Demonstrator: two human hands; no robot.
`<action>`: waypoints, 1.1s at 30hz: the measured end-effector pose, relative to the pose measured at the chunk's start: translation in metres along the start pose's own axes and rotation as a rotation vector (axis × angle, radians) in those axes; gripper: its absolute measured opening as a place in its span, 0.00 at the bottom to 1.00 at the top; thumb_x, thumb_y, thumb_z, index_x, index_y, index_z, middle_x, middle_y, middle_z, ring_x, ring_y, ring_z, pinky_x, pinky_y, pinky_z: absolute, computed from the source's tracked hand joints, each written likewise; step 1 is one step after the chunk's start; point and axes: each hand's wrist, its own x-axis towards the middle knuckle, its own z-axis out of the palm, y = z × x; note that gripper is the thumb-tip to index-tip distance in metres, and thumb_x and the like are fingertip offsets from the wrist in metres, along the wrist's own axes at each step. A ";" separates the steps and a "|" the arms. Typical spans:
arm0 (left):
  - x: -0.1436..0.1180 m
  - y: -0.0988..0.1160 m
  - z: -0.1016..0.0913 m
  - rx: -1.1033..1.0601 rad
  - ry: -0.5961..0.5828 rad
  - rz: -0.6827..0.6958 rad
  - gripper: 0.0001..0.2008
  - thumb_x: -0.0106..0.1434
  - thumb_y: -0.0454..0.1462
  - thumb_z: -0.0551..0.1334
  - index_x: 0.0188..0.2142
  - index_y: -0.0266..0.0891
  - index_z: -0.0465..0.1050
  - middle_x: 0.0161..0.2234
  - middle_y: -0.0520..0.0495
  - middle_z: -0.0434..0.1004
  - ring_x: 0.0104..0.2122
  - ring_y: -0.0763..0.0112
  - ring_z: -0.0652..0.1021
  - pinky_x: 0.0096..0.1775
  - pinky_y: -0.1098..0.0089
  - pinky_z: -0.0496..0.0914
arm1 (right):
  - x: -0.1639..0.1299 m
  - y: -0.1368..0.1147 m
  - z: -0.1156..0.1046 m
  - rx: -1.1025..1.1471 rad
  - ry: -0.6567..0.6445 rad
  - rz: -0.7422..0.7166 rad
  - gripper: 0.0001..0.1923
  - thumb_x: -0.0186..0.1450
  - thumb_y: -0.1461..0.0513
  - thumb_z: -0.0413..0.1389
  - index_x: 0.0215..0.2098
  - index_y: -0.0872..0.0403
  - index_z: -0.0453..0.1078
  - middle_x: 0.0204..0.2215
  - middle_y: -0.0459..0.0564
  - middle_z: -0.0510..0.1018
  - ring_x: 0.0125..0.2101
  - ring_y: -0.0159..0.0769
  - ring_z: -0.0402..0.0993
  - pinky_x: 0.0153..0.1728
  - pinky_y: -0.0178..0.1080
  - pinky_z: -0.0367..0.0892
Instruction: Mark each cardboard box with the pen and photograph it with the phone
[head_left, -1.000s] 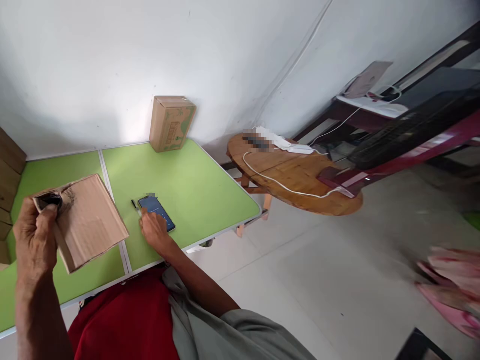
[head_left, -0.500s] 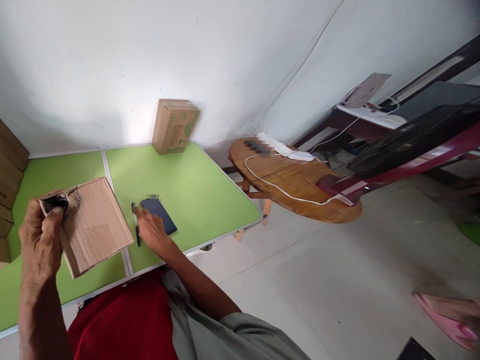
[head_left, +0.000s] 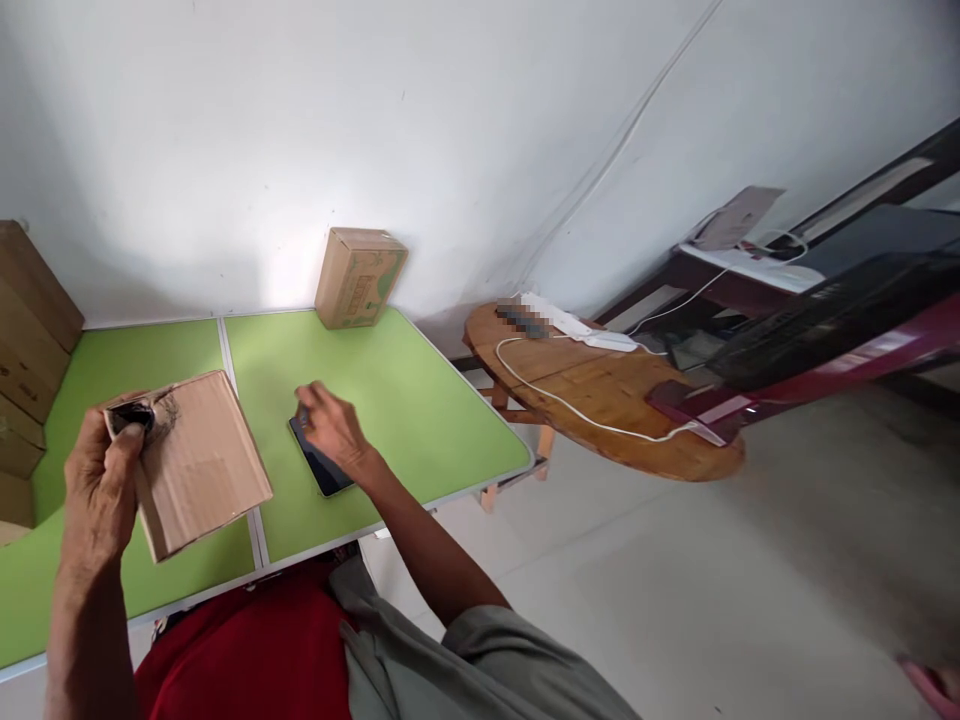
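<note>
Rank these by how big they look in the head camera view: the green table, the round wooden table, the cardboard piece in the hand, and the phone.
1. green table
2. round wooden table
3. cardboard piece, though nearness to the camera enlarges it
4. phone, partly hidden under the right hand

Flat cardboard box (head_left: 199, 460) is held tilted above green table; dark phone (head_left: 324, 468) (screen up) is laid flat beside it.

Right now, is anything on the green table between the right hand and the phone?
Nothing visible. The right hand hovers directly over the phone, covering its far end. The flat cardboard piece held in the left hand sits off to the side.
</note>
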 end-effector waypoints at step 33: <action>-0.017 0.014 0.007 -0.068 -0.184 -0.078 0.35 0.63 0.64 0.68 0.57 0.43 0.78 0.59 0.37 0.82 0.57 0.45 0.81 0.56 0.49 0.76 | -0.074 -0.085 -0.098 1.706 -0.093 -0.233 0.15 0.76 0.47 0.64 0.49 0.49 0.82 0.28 0.48 0.85 0.22 0.36 0.79 0.20 0.35 0.70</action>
